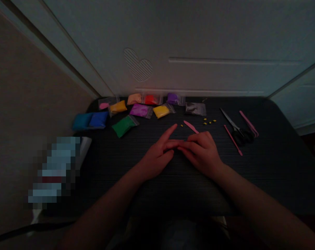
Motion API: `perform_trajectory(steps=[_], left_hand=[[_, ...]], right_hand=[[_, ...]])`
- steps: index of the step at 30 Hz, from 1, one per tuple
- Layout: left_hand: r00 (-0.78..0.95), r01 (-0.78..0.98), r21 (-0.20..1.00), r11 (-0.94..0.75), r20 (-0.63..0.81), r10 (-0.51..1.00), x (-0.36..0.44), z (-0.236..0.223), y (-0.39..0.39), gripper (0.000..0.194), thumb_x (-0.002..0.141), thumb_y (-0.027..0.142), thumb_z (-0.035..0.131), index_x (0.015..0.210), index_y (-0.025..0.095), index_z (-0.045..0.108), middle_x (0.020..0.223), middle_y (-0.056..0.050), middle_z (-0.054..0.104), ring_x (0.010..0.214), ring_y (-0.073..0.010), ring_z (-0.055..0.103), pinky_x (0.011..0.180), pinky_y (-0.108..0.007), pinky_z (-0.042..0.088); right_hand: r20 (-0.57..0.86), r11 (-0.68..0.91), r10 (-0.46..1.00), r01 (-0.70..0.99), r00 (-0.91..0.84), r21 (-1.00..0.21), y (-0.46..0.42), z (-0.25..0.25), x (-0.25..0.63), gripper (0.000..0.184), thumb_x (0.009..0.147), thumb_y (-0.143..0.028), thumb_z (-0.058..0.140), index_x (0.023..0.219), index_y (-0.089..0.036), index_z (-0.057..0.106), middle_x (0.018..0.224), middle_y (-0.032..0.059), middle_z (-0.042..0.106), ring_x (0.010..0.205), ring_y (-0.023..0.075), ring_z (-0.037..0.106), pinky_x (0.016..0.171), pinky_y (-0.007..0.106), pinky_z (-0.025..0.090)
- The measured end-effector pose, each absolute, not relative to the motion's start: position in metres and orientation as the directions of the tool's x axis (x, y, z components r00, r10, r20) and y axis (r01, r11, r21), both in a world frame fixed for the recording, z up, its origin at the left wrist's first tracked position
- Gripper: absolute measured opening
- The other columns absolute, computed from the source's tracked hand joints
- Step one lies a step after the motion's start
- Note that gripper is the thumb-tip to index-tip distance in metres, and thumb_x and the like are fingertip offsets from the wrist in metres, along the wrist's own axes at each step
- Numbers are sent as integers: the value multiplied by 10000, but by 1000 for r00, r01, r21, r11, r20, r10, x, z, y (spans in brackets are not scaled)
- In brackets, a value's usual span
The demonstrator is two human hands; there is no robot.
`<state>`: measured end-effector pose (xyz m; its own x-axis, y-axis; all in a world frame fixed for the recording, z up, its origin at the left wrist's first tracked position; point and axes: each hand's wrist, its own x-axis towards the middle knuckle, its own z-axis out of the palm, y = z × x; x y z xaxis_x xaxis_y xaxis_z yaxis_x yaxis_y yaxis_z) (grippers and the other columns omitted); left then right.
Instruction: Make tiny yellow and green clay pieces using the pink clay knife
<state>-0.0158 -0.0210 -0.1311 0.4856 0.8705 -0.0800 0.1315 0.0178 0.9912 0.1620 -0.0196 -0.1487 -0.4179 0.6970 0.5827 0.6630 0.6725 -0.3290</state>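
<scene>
My left hand (160, 156) hovers over the middle of the dark table, its index finger stretched out and thumb apart. Another of its fingers reaches across to meet the fingertips of my right hand (206, 152). The right fingers are pinched together there; whatever lies between them is too small or hidden to make out. Just beyond the hands lies a pink plastic modelling knife (191, 126), partly covered by my right hand. A tiny yellow bit (182, 125) is near my left index fingertip. Several small yellow-and-black pieces (205, 123) sit to the right of the knife.
Bags of coloured clay, among them green (124, 126), yellow (162, 111) and blue (98, 120), line the back left. Black-handled scissors (237, 128), a thin pink tool (233, 140) and more pink tools (248, 123) lie at right. A white panel (212, 76) rises behind the table (274, 173).
</scene>
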Motion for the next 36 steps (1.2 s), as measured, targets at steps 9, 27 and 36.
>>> perform_trajectory(steps=[9,27,36], left_hand=[[376,131,990,61,-106,921,-18,-129,-18,258,768,289,530,996,172,558,1023,-56,605,938,-177,559,824,-309,426],[259,32,840,-542,517,816,-3,-9,-15,142,694,147,624,791,247,654,1019,-9,579,1023,-162,498,906,-299,372],[264,185,749,-637,586,766,-17,2,-9,134,681,195,633,782,277,663,1006,-26,596,1019,-193,506,882,-338,407]], right_hand=[[569,605,782,527,-254,-597,-28,-135,165,120,704,-213,626,823,-230,619,763,13,544,724,139,517,649,305,429],[708,709,705,72,-39,-701,-26,-29,152,113,680,-187,645,766,-248,604,789,22,512,813,170,513,649,303,446],[778,778,628,11,-10,-628,-9,-20,140,65,707,-254,621,764,-253,590,746,15,510,766,156,523,598,267,454]])
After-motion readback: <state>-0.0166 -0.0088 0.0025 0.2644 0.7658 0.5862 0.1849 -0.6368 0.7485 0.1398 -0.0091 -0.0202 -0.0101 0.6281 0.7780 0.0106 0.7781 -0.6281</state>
